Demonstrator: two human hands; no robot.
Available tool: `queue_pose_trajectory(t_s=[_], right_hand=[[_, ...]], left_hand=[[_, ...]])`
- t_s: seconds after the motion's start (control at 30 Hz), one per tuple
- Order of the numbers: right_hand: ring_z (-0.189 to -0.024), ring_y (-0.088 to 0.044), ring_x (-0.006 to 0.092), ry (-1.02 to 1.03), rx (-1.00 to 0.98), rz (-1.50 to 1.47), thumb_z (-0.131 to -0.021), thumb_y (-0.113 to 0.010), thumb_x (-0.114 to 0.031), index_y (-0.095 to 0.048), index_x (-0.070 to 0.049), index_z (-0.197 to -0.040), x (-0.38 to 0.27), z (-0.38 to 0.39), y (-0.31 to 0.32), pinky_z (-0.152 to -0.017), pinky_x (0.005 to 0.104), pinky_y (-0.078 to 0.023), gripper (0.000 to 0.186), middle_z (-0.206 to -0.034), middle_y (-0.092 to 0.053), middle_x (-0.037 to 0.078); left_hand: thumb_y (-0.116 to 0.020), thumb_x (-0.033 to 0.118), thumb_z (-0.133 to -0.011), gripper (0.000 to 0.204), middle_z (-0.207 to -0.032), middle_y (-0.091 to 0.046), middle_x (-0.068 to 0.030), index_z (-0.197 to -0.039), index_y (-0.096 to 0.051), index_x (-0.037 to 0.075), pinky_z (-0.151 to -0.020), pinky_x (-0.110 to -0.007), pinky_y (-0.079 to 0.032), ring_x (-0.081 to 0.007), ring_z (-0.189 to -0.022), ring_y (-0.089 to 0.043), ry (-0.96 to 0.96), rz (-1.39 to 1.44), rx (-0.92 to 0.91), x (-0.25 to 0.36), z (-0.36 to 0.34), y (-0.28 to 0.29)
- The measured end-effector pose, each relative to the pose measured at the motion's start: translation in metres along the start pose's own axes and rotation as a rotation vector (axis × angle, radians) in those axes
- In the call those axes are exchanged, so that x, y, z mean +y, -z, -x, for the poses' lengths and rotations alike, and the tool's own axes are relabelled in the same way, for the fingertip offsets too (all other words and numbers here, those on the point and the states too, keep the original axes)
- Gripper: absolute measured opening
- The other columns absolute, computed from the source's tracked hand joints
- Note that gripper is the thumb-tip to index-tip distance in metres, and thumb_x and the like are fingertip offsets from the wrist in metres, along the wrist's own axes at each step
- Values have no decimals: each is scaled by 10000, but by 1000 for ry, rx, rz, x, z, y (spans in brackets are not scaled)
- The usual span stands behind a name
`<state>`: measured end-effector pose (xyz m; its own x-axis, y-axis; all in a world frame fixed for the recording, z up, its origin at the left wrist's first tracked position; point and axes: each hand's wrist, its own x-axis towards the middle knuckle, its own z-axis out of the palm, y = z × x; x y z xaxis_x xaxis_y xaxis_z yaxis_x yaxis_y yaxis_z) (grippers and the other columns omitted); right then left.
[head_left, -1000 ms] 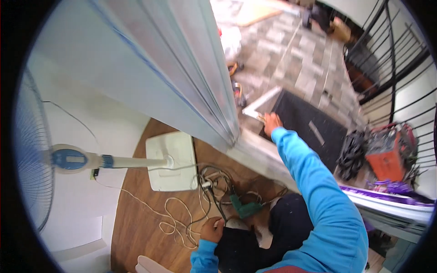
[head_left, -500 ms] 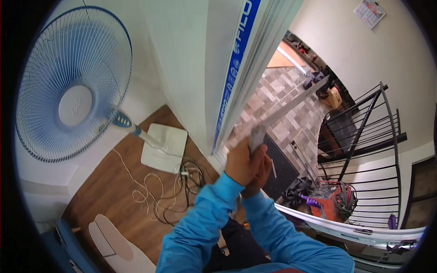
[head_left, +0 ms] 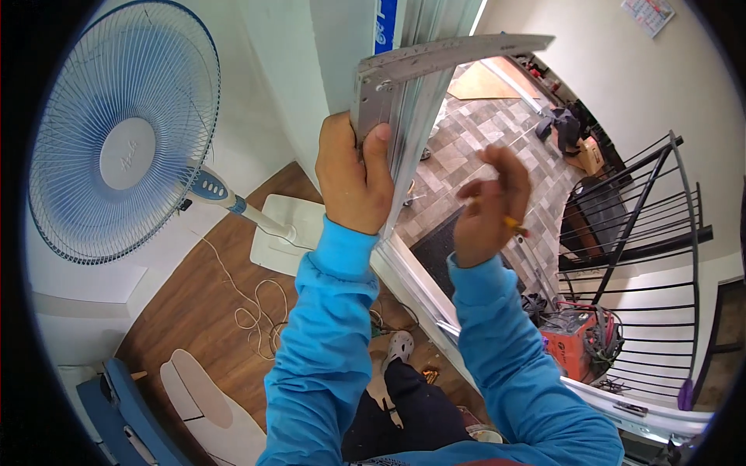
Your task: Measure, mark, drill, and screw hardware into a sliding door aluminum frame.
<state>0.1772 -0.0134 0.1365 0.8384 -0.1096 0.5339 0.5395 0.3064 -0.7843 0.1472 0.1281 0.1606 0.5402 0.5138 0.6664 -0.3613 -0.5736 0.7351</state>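
One metal square [head_left: 458, 57] is at the metal frame [head_left: 424, 101], clenched in my L hand [head_left: 351, 180], blade pointing R. R of frame, my R hand [head_left: 489, 213], blurred, part-curled, holds a yellow pencil-like stick [head_left: 513, 224]. Fan [head_left: 128, 154] stands L of frame; orange machine [head_left: 566, 348], then railing [head_left: 694, 268], R.

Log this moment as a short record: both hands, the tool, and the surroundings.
left hand: gripping the stock of a metal try square
blade: extending rightward across the metal door frame; contact unclear
right hand: off the square, blurred, holding what looks like a yellow pencil
left side: blue-and-white pedestal fan
right side: black railing, orange machine with cables
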Motion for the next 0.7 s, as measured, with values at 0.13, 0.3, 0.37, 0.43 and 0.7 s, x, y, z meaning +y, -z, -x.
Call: queue_pose_trajectory(t_s=[0.13,0.3,0.37,0.43,0.7], right_hand=[[-858,-572,182,432,-104,94,-964,-386,-425,-531,8,-1077,0,-36,9,-669,277,-479,470,-988,-590,140],[-603,-553,170,131,-244,-297,-922,-204,-651,-571,7,-906,-23,-38,17,-551,276,-456,754,-698,-589,135],[-551,-538,148,91,-278,-279,-890,-190,-701,-592,8,-892,-28,-36,14,-537,255,-446,815,-725,-595,106],[-572,-561,149,82,-247,-55,-901,-211,-684,-615,14,-900,-31,-39,10,-559,257,-457,807,-755,-609,97],[-956,-643,238,357,-445,94,-972,-412,-216,-550,71,-1102,-40,-59,-13,-729,276,-481,344,-1050,-630,194]], left_hand=[[-576,132,-893,231,-928,-578,-163,-1068,-550,-16,-736,-366,-458,-300,-807,-575,36,53,171,-8,5,-22],[-604,212,-923,255,-869,-566,-10,-1065,-562,3,-677,-215,-394,-71,-743,-460,-10,94,281,-7,11,-36],[-612,217,-919,262,-853,-564,-10,-1062,-568,2,-682,-213,-392,-74,-744,-462,4,122,287,-4,12,-36],[-627,229,-910,263,-844,-570,-7,-1038,-579,5,-679,-212,-393,-72,-743,-464,63,115,275,-1,13,-34],[-632,220,-902,252,-858,-606,-42,-1013,-580,0,-669,-229,-428,-85,-737,-514,158,192,283,5,14,-36]])
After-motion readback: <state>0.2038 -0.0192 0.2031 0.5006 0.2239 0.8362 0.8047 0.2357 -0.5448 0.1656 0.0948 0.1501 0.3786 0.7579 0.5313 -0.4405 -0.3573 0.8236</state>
